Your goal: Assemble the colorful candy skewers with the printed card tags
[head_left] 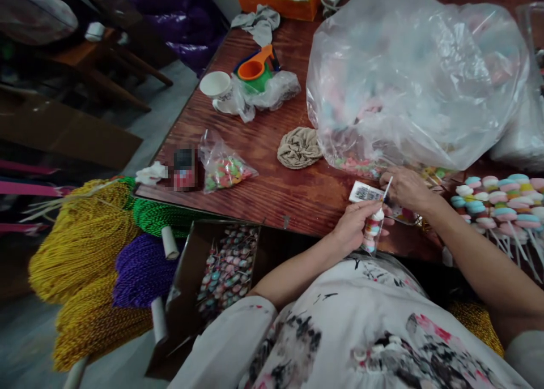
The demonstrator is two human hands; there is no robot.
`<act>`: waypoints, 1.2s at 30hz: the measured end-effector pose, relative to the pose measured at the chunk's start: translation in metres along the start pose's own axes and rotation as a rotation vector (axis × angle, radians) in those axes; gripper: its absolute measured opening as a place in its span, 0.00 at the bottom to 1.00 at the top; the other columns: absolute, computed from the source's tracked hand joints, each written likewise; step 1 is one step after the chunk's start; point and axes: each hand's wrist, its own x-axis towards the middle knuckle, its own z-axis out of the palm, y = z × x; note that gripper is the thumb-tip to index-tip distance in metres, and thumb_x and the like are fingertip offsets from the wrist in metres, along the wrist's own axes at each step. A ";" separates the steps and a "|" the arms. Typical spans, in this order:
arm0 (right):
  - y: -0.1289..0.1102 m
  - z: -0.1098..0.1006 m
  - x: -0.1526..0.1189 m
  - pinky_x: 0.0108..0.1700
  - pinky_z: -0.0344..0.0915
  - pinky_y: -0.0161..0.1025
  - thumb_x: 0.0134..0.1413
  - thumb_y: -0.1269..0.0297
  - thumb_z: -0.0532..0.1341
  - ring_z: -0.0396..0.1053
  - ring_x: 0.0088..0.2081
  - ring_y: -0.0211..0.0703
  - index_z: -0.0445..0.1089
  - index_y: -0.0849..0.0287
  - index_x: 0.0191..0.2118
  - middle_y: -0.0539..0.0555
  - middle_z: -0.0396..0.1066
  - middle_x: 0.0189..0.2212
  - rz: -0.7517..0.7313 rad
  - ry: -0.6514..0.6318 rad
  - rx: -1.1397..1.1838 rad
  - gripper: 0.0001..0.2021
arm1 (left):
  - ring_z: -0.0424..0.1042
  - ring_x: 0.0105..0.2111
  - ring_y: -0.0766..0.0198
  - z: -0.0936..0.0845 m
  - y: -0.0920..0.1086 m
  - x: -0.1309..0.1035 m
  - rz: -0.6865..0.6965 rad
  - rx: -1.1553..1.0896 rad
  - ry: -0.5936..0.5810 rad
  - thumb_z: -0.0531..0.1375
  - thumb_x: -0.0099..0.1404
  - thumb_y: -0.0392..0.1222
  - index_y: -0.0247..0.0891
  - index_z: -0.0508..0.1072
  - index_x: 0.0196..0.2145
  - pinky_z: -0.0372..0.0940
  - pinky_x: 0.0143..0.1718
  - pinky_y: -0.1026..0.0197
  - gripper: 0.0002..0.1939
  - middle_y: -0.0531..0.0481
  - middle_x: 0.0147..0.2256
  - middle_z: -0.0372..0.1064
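Note:
My left hand (pixel 352 226) is closed around a marshmallow skewer (pixel 371 230) in a clear wrapper, its white stick pointing up and away from me. Pink, white, yellow and blue pieces show through the film. Just right of the stick is my right hand (pixel 406 189), back upward and fingers curled; what they pinch, if anything, is hidden. Under and beyond my left fingertips lies a small white box with dark print (pixel 366 192). To the right, many unwrapped marshmallow skewers (pixel 501 205) lie in a pile with their sticks toward me.
A large clear plastic bag (pixel 408 77) of pastel pieces fills the table's far right. Further left are a brown cloth (pixel 300 147), a small candy bag (pixel 227 171), a paper cup (pixel 216 85) and an orange scoop (pixel 251 67). Below the edge stands a box of wrapped skewers (pixel 227 267).

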 end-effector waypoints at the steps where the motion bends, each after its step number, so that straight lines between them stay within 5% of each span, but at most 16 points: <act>1: 0.002 -0.002 -0.001 0.39 0.62 0.40 0.53 0.71 0.55 0.69 0.35 0.46 0.73 0.60 0.30 0.58 0.73 0.31 0.010 0.027 0.030 0.09 | 0.74 0.25 0.64 0.002 0.001 0.000 0.009 0.008 0.006 0.67 0.53 0.48 0.33 0.72 0.34 0.69 0.23 0.64 0.17 0.48 0.30 0.73; 7: -0.023 -0.029 -0.045 0.34 0.65 0.40 0.61 0.65 0.53 0.68 0.30 0.43 0.69 0.55 0.40 0.52 0.72 0.30 0.165 0.457 0.356 0.08 | 0.63 0.15 0.74 0.007 0.006 -0.005 0.159 0.170 0.107 0.67 0.53 0.52 0.32 0.75 0.33 0.52 0.14 0.70 0.18 0.53 0.23 0.69; 11: -0.061 -0.032 -0.074 0.38 0.67 0.40 0.57 0.67 0.58 0.71 0.32 0.42 0.72 0.53 0.36 0.51 0.74 0.30 -0.013 0.499 0.496 0.05 | 0.61 0.17 0.76 0.010 0.006 -0.005 0.285 0.244 0.133 0.67 0.52 0.51 0.33 0.77 0.32 0.56 0.17 0.71 0.17 0.55 0.21 0.67; 15: -0.040 -0.024 -0.076 0.40 0.67 0.41 0.57 0.67 0.58 0.72 0.35 0.43 0.74 0.54 0.37 0.52 0.75 0.32 0.141 0.676 0.468 0.06 | 0.62 0.16 0.75 0.006 0.010 -0.005 0.314 0.263 0.162 0.67 0.52 0.51 0.33 0.76 0.31 0.51 0.15 0.70 0.17 0.54 0.22 0.69; 20: 0.010 -0.006 -0.039 0.39 0.64 0.43 0.56 0.67 0.57 0.71 0.37 0.47 0.78 0.57 0.36 0.57 0.76 0.34 0.009 0.304 0.113 0.11 | 0.64 0.15 0.73 0.001 0.014 -0.006 0.294 0.218 0.154 0.67 0.52 0.50 0.32 0.74 0.31 0.53 0.14 0.69 0.17 0.52 0.22 0.70; 25: 0.012 0.005 -0.005 0.41 0.62 0.42 0.56 0.68 0.55 0.69 0.40 0.47 0.77 0.57 0.37 0.57 0.74 0.38 -0.094 0.066 0.059 0.12 | 0.66 0.16 0.72 -0.002 0.015 -0.006 0.324 0.182 0.181 0.67 0.51 0.49 0.32 0.73 0.29 0.56 0.16 0.69 0.16 0.51 0.23 0.70; 32: 0.015 0.005 -0.002 0.39 0.60 0.42 0.55 0.70 0.54 0.67 0.37 0.47 0.70 0.61 0.31 0.59 0.71 0.33 -0.115 0.045 -0.018 0.08 | 0.65 0.16 0.71 -0.005 0.013 -0.005 0.264 0.174 0.172 0.66 0.52 0.49 0.32 0.72 0.29 0.55 0.15 0.69 0.16 0.51 0.23 0.70; 36: -0.001 -0.017 -0.028 0.34 0.61 0.41 0.57 0.70 0.53 0.66 0.29 0.44 0.69 0.58 0.36 0.54 0.69 0.25 0.074 0.348 0.165 0.07 | 0.65 0.15 0.72 -0.001 0.011 -0.002 0.241 0.179 0.168 0.67 0.52 0.50 0.33 0.72 0.30 0.54 0.14 0.69 0.17 0.52 0.23 0.70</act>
